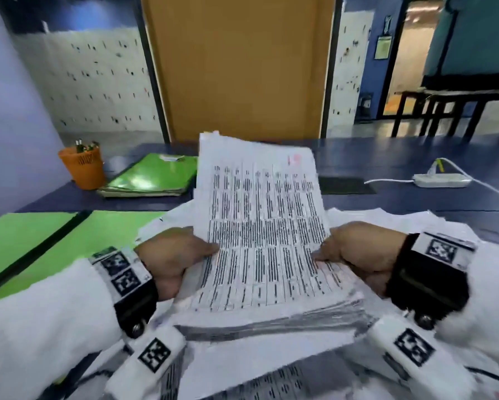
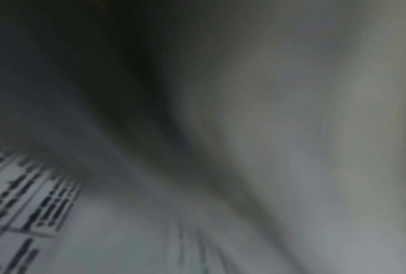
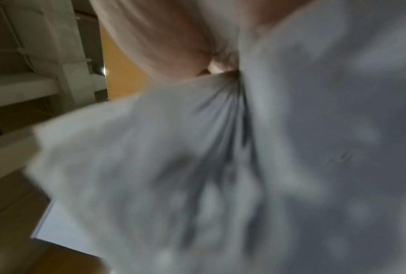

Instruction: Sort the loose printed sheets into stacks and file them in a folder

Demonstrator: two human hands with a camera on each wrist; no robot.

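A thick stack of printed sheets (image 1: pixel 265 241) with dense table text is held above the desk, its far end tilted up. My left hand (image 1: pixel 176 255) grips the stack's left edge, thumb on top. My right hand (image 1: pixel 355 249) grips the right edge, thumb on the top sheet. More loose sheets (image 1: pixel 415 223) lie spread on the desk under and behind the stack. An open green folder (image 1: pixel 40 241) lies flat at the left. The left wrist view is blurred and shows printed paper (image 2: pixel 33 207) up close. The right wrist view shows blurred sheets (image 3: pixel 174 166) below my fingers (image 3: pixel 164 42).
A pile of closed green folders (image 1: pixel 153 176) sits at the back left beside an orange pen cup (image 1: pixel 82 166). A white power strip (image 1: pixel 441 180) with its cable lies at the back right on the dark blue desk (image 1: pixel 386 157). A dark bench (image 1: pixel 456 108) stands beyond the desk.
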